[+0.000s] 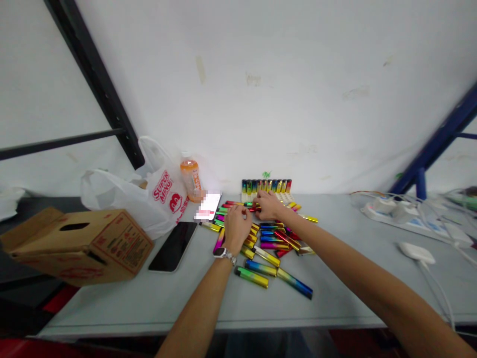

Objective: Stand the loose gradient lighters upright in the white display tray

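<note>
Forearms (335, 256) fwd, R fingers (258, 201) nearly closed w/ red lighter (254, 210).

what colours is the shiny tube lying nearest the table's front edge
The slim, shiny tube fades from yellow to blue, best seen in the head view.

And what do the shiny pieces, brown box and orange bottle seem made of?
Shiny pieces: glossy, metallic colours with bright highlights; metal or coated plastic, I can't tell. Brown box: matte cardboard, by its flap and cut-out slot. Orange bottle: probably smooth clear plastic, since the orange shows through.
</note>
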`<state>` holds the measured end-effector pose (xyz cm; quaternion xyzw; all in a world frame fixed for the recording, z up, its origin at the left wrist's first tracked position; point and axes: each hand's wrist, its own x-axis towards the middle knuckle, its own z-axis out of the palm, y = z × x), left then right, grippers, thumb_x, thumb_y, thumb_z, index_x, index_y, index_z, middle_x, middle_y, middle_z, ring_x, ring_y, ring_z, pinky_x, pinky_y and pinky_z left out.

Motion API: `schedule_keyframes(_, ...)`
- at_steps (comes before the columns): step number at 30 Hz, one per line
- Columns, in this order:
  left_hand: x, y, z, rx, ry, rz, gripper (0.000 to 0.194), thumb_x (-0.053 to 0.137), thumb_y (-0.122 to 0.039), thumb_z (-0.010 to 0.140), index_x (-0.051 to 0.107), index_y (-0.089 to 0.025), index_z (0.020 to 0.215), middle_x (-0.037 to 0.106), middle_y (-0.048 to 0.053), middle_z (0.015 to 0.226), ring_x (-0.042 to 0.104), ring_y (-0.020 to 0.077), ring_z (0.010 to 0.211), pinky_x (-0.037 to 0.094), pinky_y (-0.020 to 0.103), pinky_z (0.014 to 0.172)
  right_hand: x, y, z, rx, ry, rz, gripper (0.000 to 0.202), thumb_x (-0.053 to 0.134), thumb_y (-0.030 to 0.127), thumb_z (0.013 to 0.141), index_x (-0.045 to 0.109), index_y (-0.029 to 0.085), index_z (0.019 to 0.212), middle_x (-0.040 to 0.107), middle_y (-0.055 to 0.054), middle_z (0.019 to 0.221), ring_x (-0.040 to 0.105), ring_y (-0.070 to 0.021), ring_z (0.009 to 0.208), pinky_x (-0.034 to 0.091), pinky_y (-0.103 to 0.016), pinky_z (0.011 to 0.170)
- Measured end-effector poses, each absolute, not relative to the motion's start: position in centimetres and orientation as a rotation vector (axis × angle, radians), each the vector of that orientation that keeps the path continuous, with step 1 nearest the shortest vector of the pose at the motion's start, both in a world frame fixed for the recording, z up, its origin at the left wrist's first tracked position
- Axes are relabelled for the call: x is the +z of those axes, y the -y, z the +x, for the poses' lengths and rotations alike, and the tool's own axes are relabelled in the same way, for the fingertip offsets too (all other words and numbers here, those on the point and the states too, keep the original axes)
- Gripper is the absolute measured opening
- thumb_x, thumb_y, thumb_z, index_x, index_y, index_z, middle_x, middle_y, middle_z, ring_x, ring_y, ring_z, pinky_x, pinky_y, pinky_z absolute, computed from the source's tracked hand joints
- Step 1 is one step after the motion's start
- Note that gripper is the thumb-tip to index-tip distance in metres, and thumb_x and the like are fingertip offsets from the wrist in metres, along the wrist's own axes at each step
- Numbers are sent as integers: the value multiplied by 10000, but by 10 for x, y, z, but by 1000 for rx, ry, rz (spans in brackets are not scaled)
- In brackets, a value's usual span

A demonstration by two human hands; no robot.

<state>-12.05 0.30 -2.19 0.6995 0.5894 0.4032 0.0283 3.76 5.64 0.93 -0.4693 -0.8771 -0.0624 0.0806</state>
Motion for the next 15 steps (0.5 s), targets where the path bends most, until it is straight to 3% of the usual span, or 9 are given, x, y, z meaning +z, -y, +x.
schedule_keyframes(5,-19,-6,-122,1388,-1718,2055,176,469,-228,903,577,-201,766,630,85,853,588,241,884,461,382,849,12,-59,41,-153,2546,-1388,227,652,300,801,723,134,938,631,-130,1007,579,-262,969,379,-366,870)
schedule_keyframes(8,-14,-5,-119,1518,-1560,1878,201,455,-317,932,589,-188,856,632,91,923,590,226,911,475,373,862,12,-48,52,86,2252,-1323,183,608,310,865,696,150,852,644,-69,857,577,-193,792,393,-298,735)
schedule_keyframes(12,-4,0,-104,1460,-1242,1649,373,397,-494,961,609,-192,1018,661,90,1064,605,218,1025,483,348,882,10,-22,67,462,1861,-1177,323,628,410,867,582,179,647,549,18,591,485,-141,580,347,-261,574)
schedule_keyframes(15,5,-3,-87,1330,-1047,1612,504,330,-588,962,638,-192,1008,687,78,1030,620,211,1003,467,351,929,10,-5,74,657,1721,-1056,340,645,447,853,584,181,651,563,25,585,493,-135,576,363,-258,565)
